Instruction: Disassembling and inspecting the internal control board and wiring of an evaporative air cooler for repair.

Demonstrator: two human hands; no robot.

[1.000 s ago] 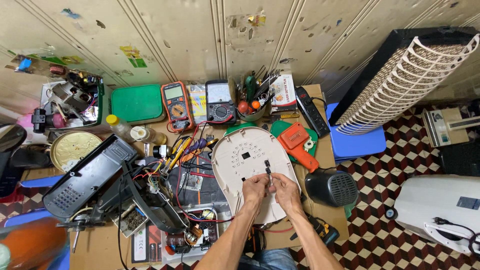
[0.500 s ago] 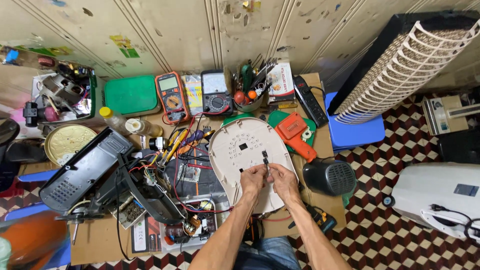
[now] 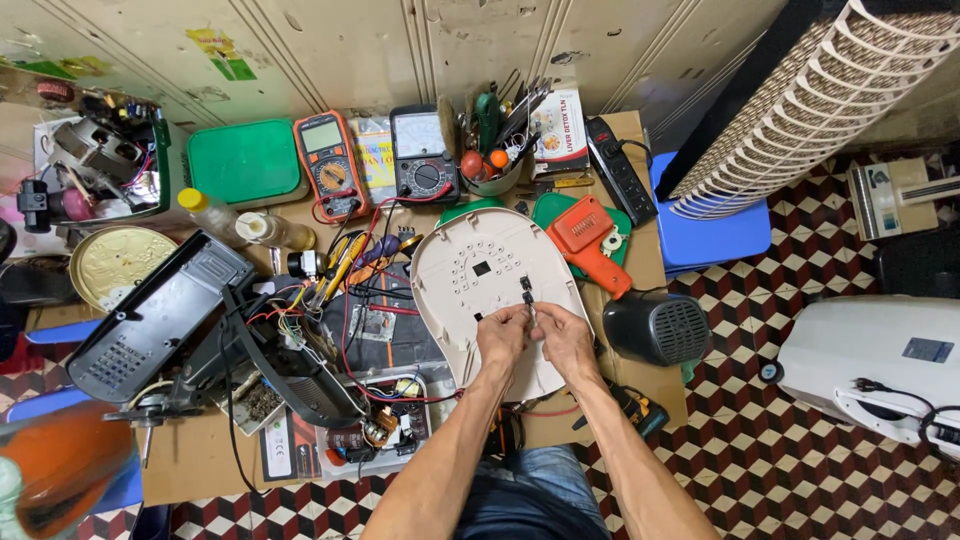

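A repair workshop, no question, an electronics and small-appliance bench packed to the edges. Two multimeters, the orange multimeter (image 3: 329, 165) and the grey analogue meter (image 3: 424, 153), lie side by side at the back, next to a cup of screwdrivers and hand tools (image 3: 495, 150). Red and black test leads and loose wires (image 3: 365, 300) sprawl over the cardboard-covered tabletop (image 3: 200, 465), with a bare circuit board (image 3: 385, 425) near the front edge. A dismantled black appliance housing (image 3: 160, 315) sits on the left, an exposed motor (image 3: 95, 150) at the back corner. A white fan grille (image 3: 790, 130) leans beside the bench, over a checkered tile floor (image 3: 770, 460).
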